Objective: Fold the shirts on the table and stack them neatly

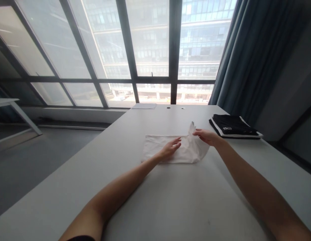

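Note:
A white piece of folded fabric (155, 144), perhaps a garment, lies flat in a long rectangle on the white table. My right hand (206, 136) pinches its right end and holds that part raised off the tabletop, so the cloth bends upward there. Over the middle of the fabric rests my left hand (170, 149), its fingers stretched out and slightly apart. Whether the left palm presses on the cloth is hard to see.
On the right side of the white table (115, 180) sits a stack of folded black and white clothes (233, 125). A white sheet (144, 106) lies at the far edge, near two small round holes. Windows and a blue curtain (235, 57) stand behind.

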The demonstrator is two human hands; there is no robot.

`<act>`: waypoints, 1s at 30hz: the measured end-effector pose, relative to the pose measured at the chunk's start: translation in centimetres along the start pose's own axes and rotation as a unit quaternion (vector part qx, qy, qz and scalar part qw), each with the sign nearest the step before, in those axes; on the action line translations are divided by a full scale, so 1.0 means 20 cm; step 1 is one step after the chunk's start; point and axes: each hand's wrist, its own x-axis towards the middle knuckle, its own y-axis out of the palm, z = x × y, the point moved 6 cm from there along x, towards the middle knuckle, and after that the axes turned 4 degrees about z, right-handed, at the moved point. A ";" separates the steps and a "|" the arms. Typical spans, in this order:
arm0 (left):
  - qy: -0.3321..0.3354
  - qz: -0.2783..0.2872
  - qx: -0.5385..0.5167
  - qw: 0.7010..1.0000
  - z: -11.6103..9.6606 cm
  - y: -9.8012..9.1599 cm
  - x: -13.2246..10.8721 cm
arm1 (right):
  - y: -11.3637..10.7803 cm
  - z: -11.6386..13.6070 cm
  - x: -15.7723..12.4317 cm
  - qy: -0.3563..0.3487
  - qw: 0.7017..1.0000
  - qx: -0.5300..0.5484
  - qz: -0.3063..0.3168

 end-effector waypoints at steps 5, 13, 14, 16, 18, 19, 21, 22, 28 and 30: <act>-0.094 -0.019 -0.341 0.935 0.05 -0.08 -0.02 | 0.49 0.18 0.04 -0.021 0.989 0.064 0.129; -0.194 -0.113 -0.433 0.873 0.22 -0.17 -0.06 | 0.40 0.02 0.22 -0.150 0.980 -0.027 -0.124; -0.191 -0.129 -0.427 0.874 0.23 -0.17 -0.06 | 0.35 -0.03 0.24 -0.163 0.974 -0.036 -0.155; -0.182 -0.145 -0.417 0.879 0.25 -0.17 -0.06 | 0.26 -0.12 0.25 -0.182 0.962 -0.055 -0.194; -0.175 -0.145 -0.400 0.888 0.25 -0.17 -0.06 | 0.22 -0.19 0.25 -0.202 0.953 -0.075 -0.214; -0.173 -0.141 -0.390 0.893 0.24 -0.17 -0.06 | 0.21 -0.21 0.25 -0.211 0.949 -0.083 -0.217; -0.173 -0.129 -0.376 0.901 0.22 -0.18 -0.07 | 0.23 -0.23 0.25 -0.228 0.945 -0.089 -0.217; -0.175 -0.123 -0.373 0.903 0.21 -0.19 -0.07 | 0.24 -0.23 0.25 -0.236 0.943 -0.090 -0.216; -0.172 -0.125 -0.368 0.905 0.06 -0.36 -0.09 | 0.31 -0.18 0.19 -0.320 0.910 -0.132 -0.229; -0.163 -0.122 -0.375 0.905 0.01 -0.44 -0.11 | 0.33 -0.17 0.17 -0.338 0.904 -0.140 -0.221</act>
